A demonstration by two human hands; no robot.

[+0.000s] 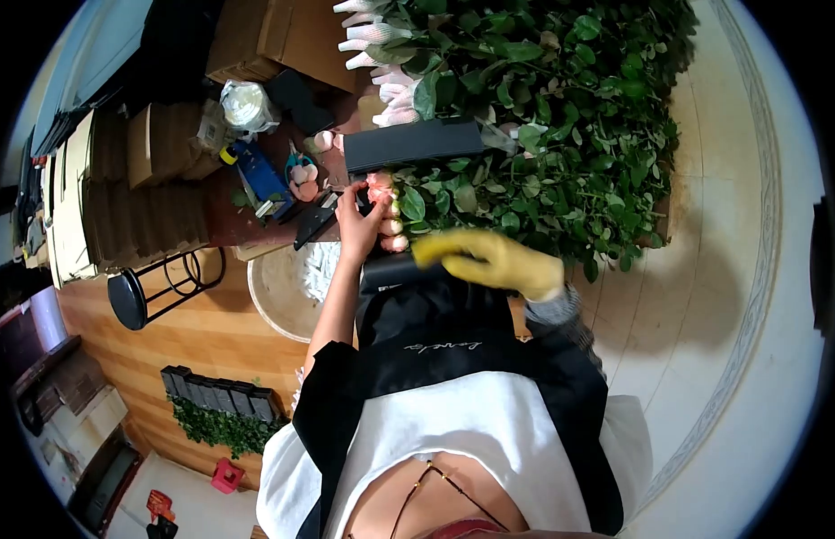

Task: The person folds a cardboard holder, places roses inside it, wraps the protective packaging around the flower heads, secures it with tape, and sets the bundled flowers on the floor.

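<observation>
My left hand point(357, 218) is bare, its thumb and fingers closed around the top pink rose point(380, 185) in a short row of blooms. Just below that hand, another pink rose point(394, 242) and paler ones sit at the ends of leafy stems. A thick yellow glove covers my right hand point(498, 262), which hovers near the lower edge of the foliage point(525, 193). Its fingers stretch leftward, a little blurred, and I see nothing in them. A black wrap point(391, 272) lies against my apron, below the blooms. Another dark sleeve point(413, 145) lies across the stems above.
White-netted blooms point(377, 34) line the pile's upper left. Scissors point(298, 162), loose petals point(305, 184) and a blue box point(260, 171) lie on the left of the table. A white tub point(269, 301) stands below, near a black stool point(127, 299). Cardboard point(157, 202) is stacked at left.
</observation>
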